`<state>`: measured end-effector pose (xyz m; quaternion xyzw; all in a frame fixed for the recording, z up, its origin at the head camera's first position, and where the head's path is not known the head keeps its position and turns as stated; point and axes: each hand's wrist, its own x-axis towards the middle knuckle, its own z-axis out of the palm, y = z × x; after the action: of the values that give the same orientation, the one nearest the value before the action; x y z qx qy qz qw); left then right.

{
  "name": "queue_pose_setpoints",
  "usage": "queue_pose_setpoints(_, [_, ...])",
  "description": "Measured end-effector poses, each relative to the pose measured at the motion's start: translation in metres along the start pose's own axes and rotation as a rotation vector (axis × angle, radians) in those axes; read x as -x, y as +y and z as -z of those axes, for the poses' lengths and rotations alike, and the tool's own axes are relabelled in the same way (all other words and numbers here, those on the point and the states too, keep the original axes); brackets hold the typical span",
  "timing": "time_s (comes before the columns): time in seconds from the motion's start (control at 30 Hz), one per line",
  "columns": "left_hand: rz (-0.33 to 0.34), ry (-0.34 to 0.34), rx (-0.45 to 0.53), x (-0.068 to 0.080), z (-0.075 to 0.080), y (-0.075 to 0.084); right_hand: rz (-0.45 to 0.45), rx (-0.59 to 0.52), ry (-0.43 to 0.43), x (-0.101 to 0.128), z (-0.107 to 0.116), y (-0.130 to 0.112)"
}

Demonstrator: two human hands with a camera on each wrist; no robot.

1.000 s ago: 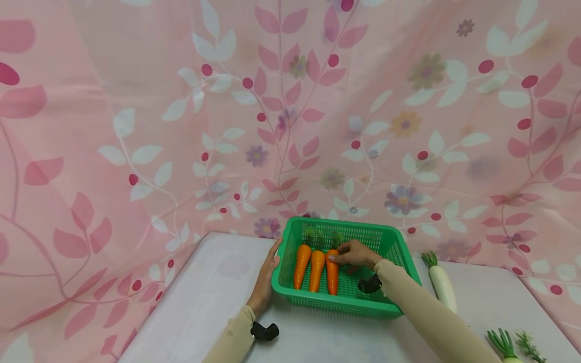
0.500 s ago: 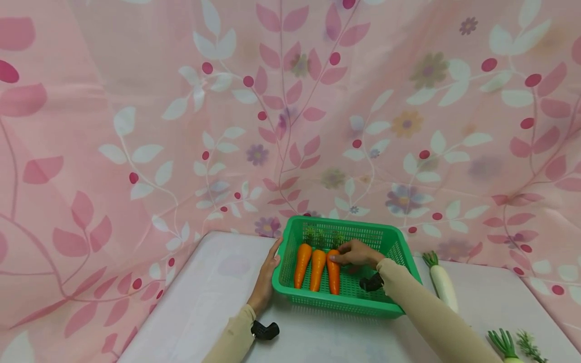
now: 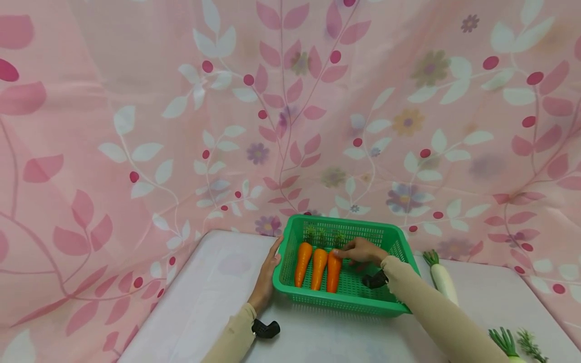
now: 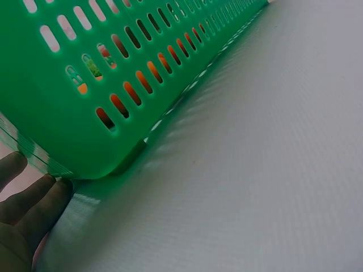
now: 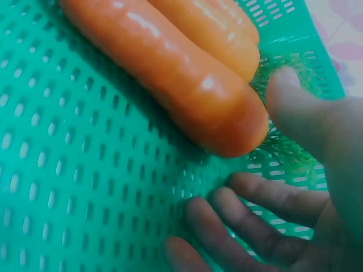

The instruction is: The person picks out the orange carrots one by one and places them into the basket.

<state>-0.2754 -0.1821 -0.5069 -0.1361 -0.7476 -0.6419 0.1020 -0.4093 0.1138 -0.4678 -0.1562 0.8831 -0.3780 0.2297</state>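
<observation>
Three orange carrots lie side by side in a green plastic basket (image 3: 336,303), leafy tops toward its back wall: the left carrot (image 3: 302,264), the middle carrot (image 3: 318,269) and the right carrot (image 3: 334,272). My right hand (image 3: 360,250) is inside the basket at the thick end of the right carrot. In the right wrist view its thumb (image 5: 289,93) is beside that end, with the other fingers (image 5: 272,198) spread loosely apart from the carrot. My left hand (image 3: 265,280) rests along the basket's left side, its fingers (image 4: 42,207) extended against the outer wall.
A white radish (image 3: 442,282) with green stems lies right of the basket. Another green-stemmed vegetable (image 3: 505,343) and a leafy sprig (image 3: 530,345) are at the lower right, partly cut off. A pink floral cloth (image 3: 290,126) hangs behind the white table (image 3: 204,297).
My right hand has shifted slightly right, its fingers easing off the right carrot. That carrot's lower end has turned a little left. My left hand stays at the basket.
</observation>
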Motion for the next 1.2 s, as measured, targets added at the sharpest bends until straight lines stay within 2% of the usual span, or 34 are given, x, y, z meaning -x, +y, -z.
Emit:
queue_pose_setpoints(0.2, [-0.003,0.005,0.001,0.0,0.001,-0.002,0.025,0.005,0.009,0.018,0.018,-0.001])
queue_pose_setpoints(0.57, [0.02,0.007,0.032,-0.001,-0.001,0.0,0.137,0.066,0.099,0.08,0.084,0.007])
queue_pose_setpoints(0.7, [0.034,0.017,0.045,-0.002,-0.001,-0.011,0.147,0.1,0.136,0.104,0.098,0.013])
queue_pose_setpoints(0.83, [0.034,0.051,0.033,-0.004,-0.001,-0.031,0.12,0.135,0.141,0.125,0.105,0.02])
queue_pose_setpoints(0.93, [0.025,0.064,0.024,-0.005,-0.001,-0.039,0.098,0.148,0.135,0.139,0.106,0.027])
queue_pose_setpoints(1.2, [0.005,0.07,0.028,-0.007,-0.004,-0.038,0.024,0.084,0.089,0.175,0.101,0.054])
